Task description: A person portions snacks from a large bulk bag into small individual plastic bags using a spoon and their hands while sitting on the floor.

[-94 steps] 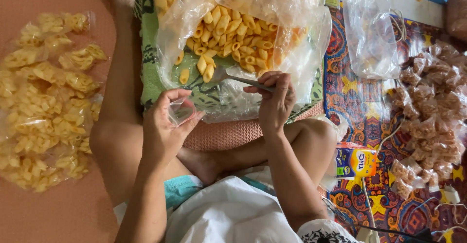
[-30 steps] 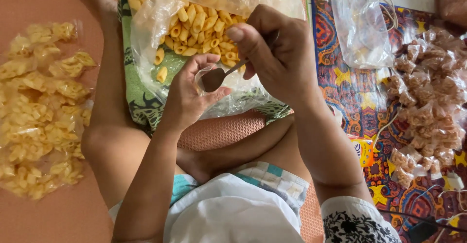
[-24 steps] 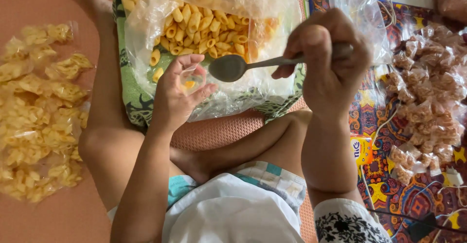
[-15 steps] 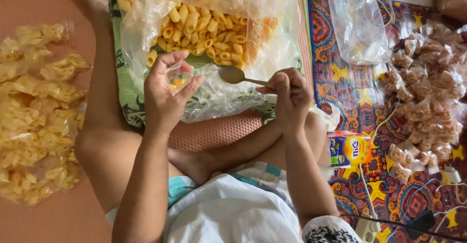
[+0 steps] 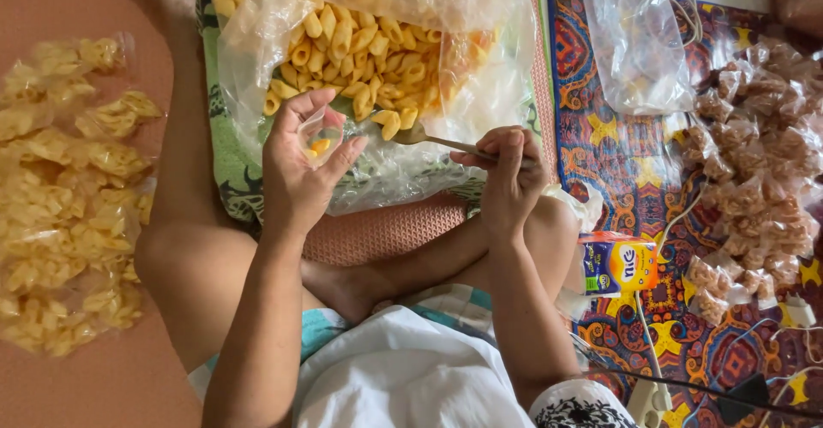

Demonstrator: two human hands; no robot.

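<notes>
Small clear plastic bag (image 5: 319, 132) sits in the palm of the left hand (image 5: 300, 167), held up just in front of the big sack of snacks; its mouth is spread and a few yellow pieces show inside it. The left fingers (image 5: 302, 107) curl around the little bag from both sides, gripping it and keeping it open. Just to its right, a metal spoon (image 5: 429, 139) lies nearly level, its bowl pointing toward the little bag and loaded with a couple of yellow pieces. The right hand (image 5: 506, 175) pinches the spoon's handle, fingers closed on it near the far end.

Behind both hands lies a large clear plastic sack (image 5: 377, 59) full of yellow tube-shaped snacks (image 5: 356, 47), resting on a green patterned cloth (image 5: 221, 154). The person sits cross-legged on the floor, and the hands hover above the folded legs.

To the person's left, on the plain reddish floor mat (image 5: 51, 0), a heap of small filled packets of yellow snacks (image 5: 64, 197) spreads out. To the right, on a colourful patterned mat (image 5: 617, 162), are an empty-looking clear bag (image 5: 639, 42), a pile of small packets of brown snacks (image 5: 754, 171), and a small blue and orange box (image 5: 619, 263) just beside the right knee. White and black cables (image 5: 686, 377) trail near the lower right corner.
</notes>
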